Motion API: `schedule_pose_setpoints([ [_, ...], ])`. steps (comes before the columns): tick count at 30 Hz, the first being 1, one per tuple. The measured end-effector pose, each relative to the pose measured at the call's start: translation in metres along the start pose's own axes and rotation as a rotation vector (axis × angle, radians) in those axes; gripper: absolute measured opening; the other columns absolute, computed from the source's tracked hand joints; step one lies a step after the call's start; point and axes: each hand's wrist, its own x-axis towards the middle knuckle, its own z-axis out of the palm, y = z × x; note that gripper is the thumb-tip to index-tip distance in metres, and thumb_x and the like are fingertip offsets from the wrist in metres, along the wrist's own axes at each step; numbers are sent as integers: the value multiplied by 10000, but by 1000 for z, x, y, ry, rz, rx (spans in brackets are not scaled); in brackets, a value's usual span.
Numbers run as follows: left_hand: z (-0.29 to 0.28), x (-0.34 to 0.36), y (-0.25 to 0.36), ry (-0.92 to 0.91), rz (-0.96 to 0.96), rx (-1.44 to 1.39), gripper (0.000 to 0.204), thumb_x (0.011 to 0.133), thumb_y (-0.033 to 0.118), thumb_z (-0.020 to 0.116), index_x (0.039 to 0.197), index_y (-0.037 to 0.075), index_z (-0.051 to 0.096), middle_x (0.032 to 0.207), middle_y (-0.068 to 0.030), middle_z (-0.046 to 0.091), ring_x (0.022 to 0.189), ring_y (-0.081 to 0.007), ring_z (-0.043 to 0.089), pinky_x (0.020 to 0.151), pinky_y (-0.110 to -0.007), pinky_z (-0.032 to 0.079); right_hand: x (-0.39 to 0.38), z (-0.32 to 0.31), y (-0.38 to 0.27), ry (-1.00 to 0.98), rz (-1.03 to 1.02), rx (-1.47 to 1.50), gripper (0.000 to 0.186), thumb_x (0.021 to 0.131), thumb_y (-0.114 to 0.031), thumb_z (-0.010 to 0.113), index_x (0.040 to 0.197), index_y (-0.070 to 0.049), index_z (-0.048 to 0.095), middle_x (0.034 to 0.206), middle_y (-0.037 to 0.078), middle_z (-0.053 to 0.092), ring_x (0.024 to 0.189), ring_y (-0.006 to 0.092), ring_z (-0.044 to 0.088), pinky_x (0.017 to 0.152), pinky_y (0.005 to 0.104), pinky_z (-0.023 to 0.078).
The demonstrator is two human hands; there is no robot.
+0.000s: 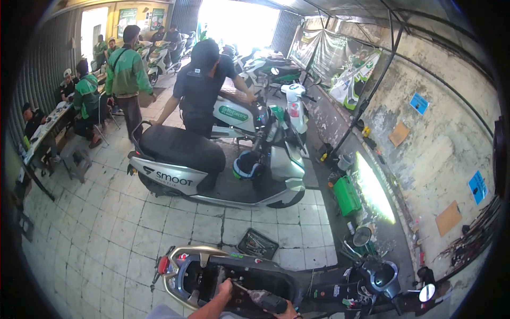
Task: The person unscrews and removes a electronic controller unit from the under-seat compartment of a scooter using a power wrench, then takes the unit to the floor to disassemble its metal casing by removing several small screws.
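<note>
A dark scooter (281,274) stands in front of me with its seat off and the bay under it exposed. Over that bay, my right hand (289,312) grips the rear of a grey and black power tool (268,301) that looks like a drill. Its thin shaft points left toward my left hand (225,289). That hand is closed inside the bay, near the tip of the shaft; what its fingers hold is too small to make out. The lower edge of the picture cuts off part of my right hand.
Beyond the scooter lies a black tray (258,244) of hand tools. A silver scooter (178,175) with a blue helmet (247,165) stands farther off, a person (204,87) behind it. A green box (346,195) sits by the right wall. People sit at a table (50,125) at left.
</note>
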Motion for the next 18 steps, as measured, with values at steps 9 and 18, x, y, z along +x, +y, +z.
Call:
schedule_pose_setpoints([
  [9, -25, -84, -28, 240, 406, 459, 396, 973, 235, 588, 1213, -76, 641, 1126, -240, 702, 1059, -339, 651, 950, -406, 470, -57, -1, 161, -193, -109, -217, 756, 668, -295, 880, 1317, -48, 580, 1298, 120, 661, 1203, 217, 627, 1074, 391, 467],
  [18, -37, -159, -20, -80, 185, 32, 150, 1016, 175, 593, 1095, 50, 620, 920, -16, 638, 790, -110, 612, 745, -268, 523, -61, 16, 55, -209, -25, -248, 471, 729, -260, 705, 1163, -80, 686, 1158, 139, 699, 1168, 389, 616, 1111, 489, 427],
])
